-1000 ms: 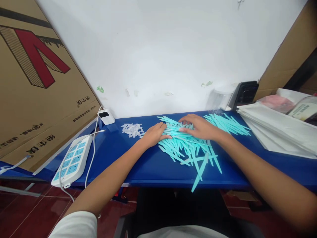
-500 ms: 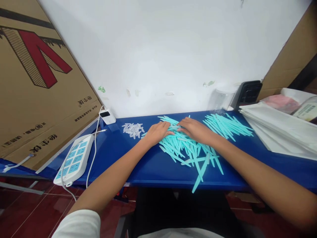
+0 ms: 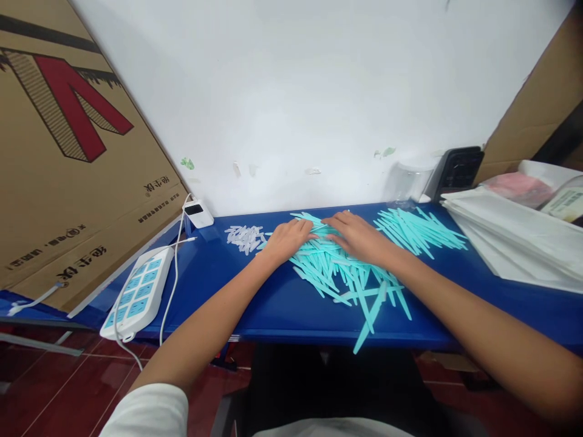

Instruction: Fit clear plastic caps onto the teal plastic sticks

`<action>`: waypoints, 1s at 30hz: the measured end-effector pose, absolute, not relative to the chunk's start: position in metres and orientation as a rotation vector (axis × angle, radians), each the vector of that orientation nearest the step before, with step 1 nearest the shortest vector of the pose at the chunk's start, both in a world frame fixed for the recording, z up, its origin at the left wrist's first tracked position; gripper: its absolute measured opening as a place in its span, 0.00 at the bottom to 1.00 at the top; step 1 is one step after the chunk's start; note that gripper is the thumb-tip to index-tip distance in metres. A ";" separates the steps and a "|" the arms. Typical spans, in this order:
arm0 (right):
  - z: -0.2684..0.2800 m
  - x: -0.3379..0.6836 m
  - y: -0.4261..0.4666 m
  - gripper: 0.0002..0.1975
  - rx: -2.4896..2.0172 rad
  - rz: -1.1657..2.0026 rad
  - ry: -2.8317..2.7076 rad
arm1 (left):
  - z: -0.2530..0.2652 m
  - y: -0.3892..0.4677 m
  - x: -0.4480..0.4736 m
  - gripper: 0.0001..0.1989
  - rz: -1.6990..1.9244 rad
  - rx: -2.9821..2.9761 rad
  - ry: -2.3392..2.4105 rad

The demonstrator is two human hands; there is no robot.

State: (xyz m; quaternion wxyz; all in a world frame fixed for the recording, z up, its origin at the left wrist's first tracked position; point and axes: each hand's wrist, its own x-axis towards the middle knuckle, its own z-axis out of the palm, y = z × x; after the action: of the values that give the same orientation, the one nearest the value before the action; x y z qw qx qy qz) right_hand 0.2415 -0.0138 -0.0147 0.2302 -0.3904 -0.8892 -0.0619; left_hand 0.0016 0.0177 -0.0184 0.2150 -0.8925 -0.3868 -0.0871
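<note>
Slim turquoise plastic sticks, tapered like eyebrow razors, lie in a loose heap [image 3: 325, 264] in front of me. My left hand [image 3: 290, 238] is over the heap's upper left side, its fingers curled and pinched around one stick as far as I can see. Close by on the right, my right hand [image 3: 350, 233] has bent fingers, with thumb and fingertips closed on a turquoise stick above the heap. Both sets of fingertips nearly meet, and what lies between them is partly hidden. Small translucent pale pieces [image 3: 246, 239], like caps, form a little pile left of my left hand.
A second pile of turquoise sticks [image 3: 416, 230] lies on the blue table [image 3: 209, 285] at right. White sheets or bags [image 3: 523, 237] are stacked beyond it. At left are a power strip [image 3: 139, 294], a white cable and a small white device [image 3: 198, 213]. A white wall stands behind.
My hands have shifted slightly over the heap, the left a little lower and the right a little to the left. The piles look the same.
</note>
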 end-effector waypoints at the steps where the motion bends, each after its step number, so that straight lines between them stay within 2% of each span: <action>1: -0.014 0.241 -0.014 0.21 -1.085 -0.219 -2.422 | -0.018 0.018 0.001 0.21 -0.256 -2.453 -1.060; 7: -0.011 0.228 -0.017 0.18 -1.071 -0.665 -2.369 | -0.017 0.016 0.005 0.17 -0.352 -2.392 -0.924; 11: -0.017 0.221 -0.014 0.16 -1.118 -0.779 -2.458 | -0.016 0.011 0.011 0.18 -0.355 -2.397 -0.886; 17: -0.014 0.225 -0.018 0.07 -1.151 -0.761 -2.512 | -0.020 0.010 0.013 0.17 -0.552 -2.538 -0.984; 26: 0.005 0.248 -0.015 0.08 -1.269 -0.560 -2.575 | -0.028 0.018 0.007 0.24 -1.022 -2.871 -1.237; 30: 0.009 0.269 -0.012 0.09 -1.484 -0.251 -2.550 | -0.035 0.023 0.004 0.23 -1.030 -2.952 -1.277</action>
State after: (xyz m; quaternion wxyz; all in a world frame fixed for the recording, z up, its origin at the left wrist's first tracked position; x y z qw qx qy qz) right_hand 0.2689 -0.0123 0.0095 0.0901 -0.4993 -0.8576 -0.0846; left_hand 0.0043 0.0226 -0.0350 -0.1177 -0.8680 -0.3754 -0.3029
